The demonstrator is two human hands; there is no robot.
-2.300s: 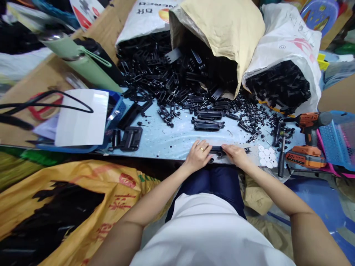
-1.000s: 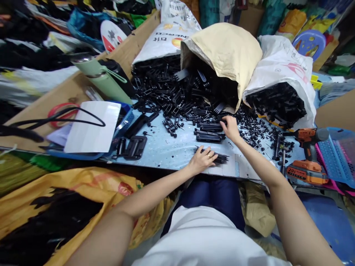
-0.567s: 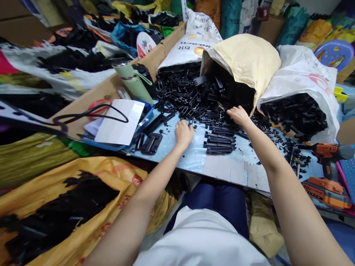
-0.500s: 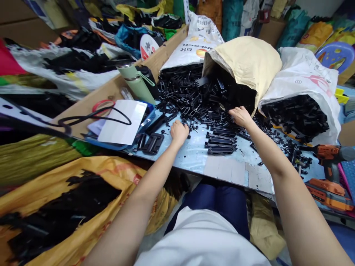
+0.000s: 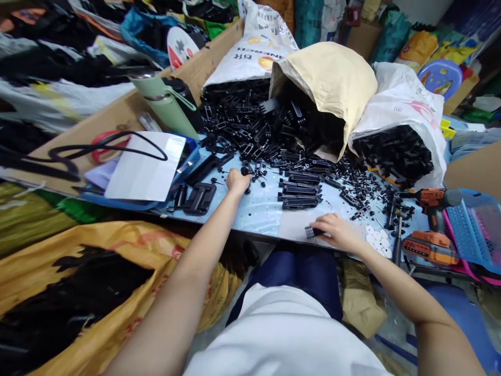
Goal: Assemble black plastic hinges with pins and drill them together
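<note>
Black toothed piece (image 5: 311, 232) is pinched in my right hand (image 5: 333, 230) at the table's (image 5: 262, 216) near edge, its visible end poking left, its long axis roughly along that edge. My left hand (image 5: 238, 181) is forward and left of it, well apart, at small black parts (image 5: 263, 184); I cannot tell whether it grasps one. Beyond, the left white sack (image 5: 250, 60), tan sack (image 5: 329, 73) and right white sack (image 5: 410, 99) open toward me, dark pieces (image 5: 395, 154) inside.
</note>
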